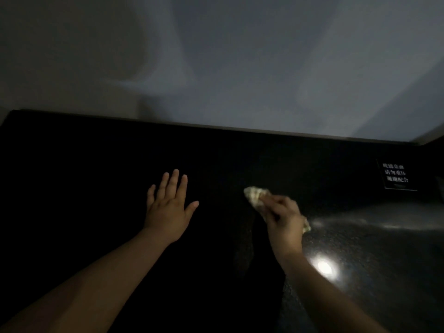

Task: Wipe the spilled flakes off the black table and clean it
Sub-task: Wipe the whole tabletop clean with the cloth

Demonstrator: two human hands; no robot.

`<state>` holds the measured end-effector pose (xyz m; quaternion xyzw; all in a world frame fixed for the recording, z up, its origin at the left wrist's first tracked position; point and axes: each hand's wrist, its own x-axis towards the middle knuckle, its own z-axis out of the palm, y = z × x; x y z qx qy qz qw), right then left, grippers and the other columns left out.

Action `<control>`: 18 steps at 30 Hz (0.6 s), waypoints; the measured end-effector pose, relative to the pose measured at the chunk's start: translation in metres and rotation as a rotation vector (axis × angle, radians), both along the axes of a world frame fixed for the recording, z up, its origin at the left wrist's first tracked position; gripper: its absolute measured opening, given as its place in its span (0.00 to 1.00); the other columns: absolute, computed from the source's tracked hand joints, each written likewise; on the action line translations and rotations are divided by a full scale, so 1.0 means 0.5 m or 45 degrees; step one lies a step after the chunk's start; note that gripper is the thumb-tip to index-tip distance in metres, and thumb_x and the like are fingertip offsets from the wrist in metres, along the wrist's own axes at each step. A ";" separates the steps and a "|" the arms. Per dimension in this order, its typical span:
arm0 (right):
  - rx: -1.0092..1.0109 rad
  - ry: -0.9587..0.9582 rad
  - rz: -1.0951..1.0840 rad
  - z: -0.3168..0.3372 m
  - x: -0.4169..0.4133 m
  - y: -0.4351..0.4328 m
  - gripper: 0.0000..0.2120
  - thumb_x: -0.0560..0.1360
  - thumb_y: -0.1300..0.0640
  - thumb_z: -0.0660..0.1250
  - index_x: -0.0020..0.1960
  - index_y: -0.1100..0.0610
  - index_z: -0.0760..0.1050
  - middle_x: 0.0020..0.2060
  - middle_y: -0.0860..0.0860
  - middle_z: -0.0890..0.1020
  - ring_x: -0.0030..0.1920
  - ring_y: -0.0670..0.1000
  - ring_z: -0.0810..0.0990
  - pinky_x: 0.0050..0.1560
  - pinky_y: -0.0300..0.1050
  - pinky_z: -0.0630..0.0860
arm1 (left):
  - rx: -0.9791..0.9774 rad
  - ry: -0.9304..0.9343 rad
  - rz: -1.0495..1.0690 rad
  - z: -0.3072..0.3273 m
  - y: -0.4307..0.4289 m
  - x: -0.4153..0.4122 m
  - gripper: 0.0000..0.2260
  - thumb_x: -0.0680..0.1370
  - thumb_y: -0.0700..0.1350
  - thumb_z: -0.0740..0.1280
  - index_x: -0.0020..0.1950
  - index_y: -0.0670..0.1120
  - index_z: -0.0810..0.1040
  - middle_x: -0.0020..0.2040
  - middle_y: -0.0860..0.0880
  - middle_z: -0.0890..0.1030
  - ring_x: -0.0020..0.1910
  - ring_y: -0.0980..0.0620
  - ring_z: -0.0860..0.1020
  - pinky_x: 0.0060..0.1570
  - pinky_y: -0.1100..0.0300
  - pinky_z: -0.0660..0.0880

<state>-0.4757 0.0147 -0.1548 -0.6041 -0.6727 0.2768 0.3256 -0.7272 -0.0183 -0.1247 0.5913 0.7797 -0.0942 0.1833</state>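
Black surface: table (72, 164), glossy and dark, running back to a pale wall (240, 68) at its far edge; a lamp's glare near the right front corner, with fine speckle showing only in that lit patch.
Left hand (168, 207): laid flat on the table's middle, palm down, fingers spread and holding nothing; probably planted there as a brace while the other arm reaches and rubs.
Right hand (283, 219): curled tight around a pale crumpled cloth (254, 194), pinching it between thumb and fingers, knuckles up; wad sticking out beyond the fingertips toward the far edge, a scrap also peeking out at the heel of the hand.
Cloth contact: appears pressed to the table just right of centre, though too dim to be sure of touching; bunched rather than spread, likely to give a firm pad for pushing crumbs.
Flakes: none plainly visible; too dark across the left and middle to tell whether any remain, and the specks in the glare could be the stone's own grain.
Sign (396, 175): small dark plate with white lettering near the right edge toward the far corner, well apart from both hands.
Step in hand: wiping stroke across the middle, judged by the grip and the braced palm.
Progress: hard to call; looks well along, given no visible heap.
Risk: sweeping flakes into the unlit left part and missing them.
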 end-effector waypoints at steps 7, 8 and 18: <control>-0.110 0.077 0.003 0.036 0.025 -0.054 0.13 0.72 0.67 0.72 0.52 0.53 0.84 0.49 0.45 0.81 0.51 0.44 0.79 0.54 0.29 0.71 | -0.027 -0.107 0.010 0.031 0.005 -0.005 0.33 0.80 0.62 0.51 0.79 0.49 0.44 0.79 0.49 0.39 0.77 0.49 0.39 0.75 0.46 0.45; -0.059 0.046 -0.094 0.038 0.034 -0.022 0.11 0.73 0.67 0.72 0.53 0.56 0.84 0.49 0.47 0.81 0.52 0.48 0.79 0.55 0.33 0.72 | 0.003 -0.136 0.011 0.040 -0.005 -0.004 0.33 0.80 0.63 0.52 0.79 0.49 0.44 0.79 0.49 0.40 0.77 0.49 0.40 0.75 0.46 0.45; -0.169 0.074 -0.058 0.001 -0.013 -0.156 0.16 0.72 0.66 0.73 0.55 0.51 0.84 0.51 0.46 0.79 0.53 0.41 0.75 0.58 0.24 0.65 | -0.066 -0.221 -0.186 0.042 -0.171 0.044 0.34 0.80 0.61 0.53 0.78 0.49 0.40 0.77 0.52 0.36 0.76 0.52 0.35 0.75 0.49 0.41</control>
